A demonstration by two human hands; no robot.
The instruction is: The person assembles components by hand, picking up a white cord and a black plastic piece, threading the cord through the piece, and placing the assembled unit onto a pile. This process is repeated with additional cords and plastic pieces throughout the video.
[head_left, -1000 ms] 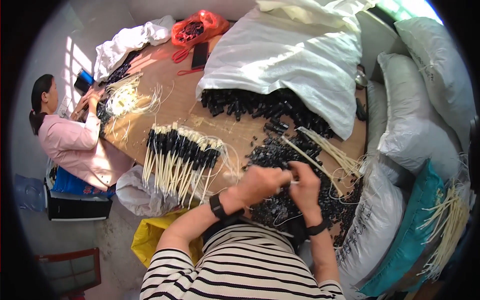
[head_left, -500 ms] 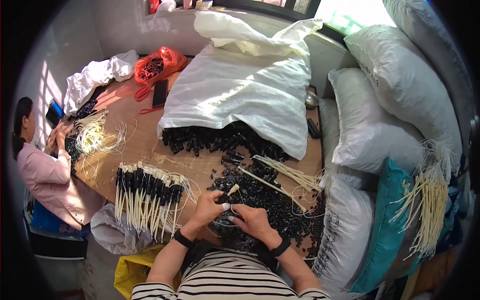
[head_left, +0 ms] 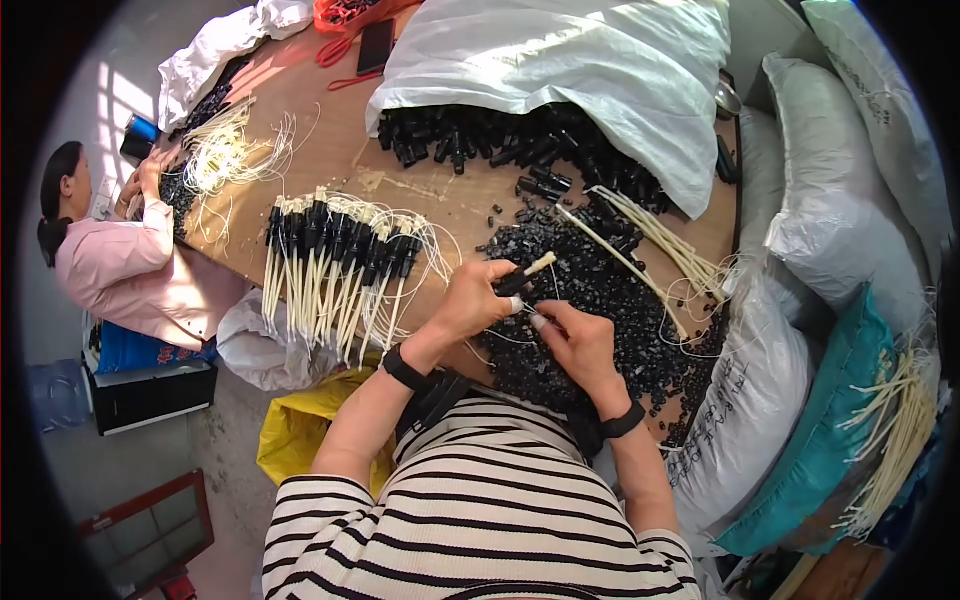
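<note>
A person in a black-and-white striped top works at a brown wooden table (head_left: 420,172), both hands meeting near the center of the frame. The left hand (head_left: 475,300) closes its fingers around a slim black plastic tube (head_left: 510,285), its cream-colored tip (head_left: 542,263) pointing to the upper right. The right hand (head_left: 585,345), just beside it, draws thumb and forefinger narrow on a thin white cord (head_left: 528,309) (the fingertips are small here). Beneath and around the hands spreads a heap of small black plastic pieces (head_left: 560,365). At center left lies a row of cream sticks with black sleeves (head_left: 335,240); more bare cream sticks (head_left: 665,245) lie right of center. Black tubes spill from a white woven sack (head_left: 560,60) at upper center. At the left edge, a co-worker in pink (head_left: 130,265) sits at the table.
</note>
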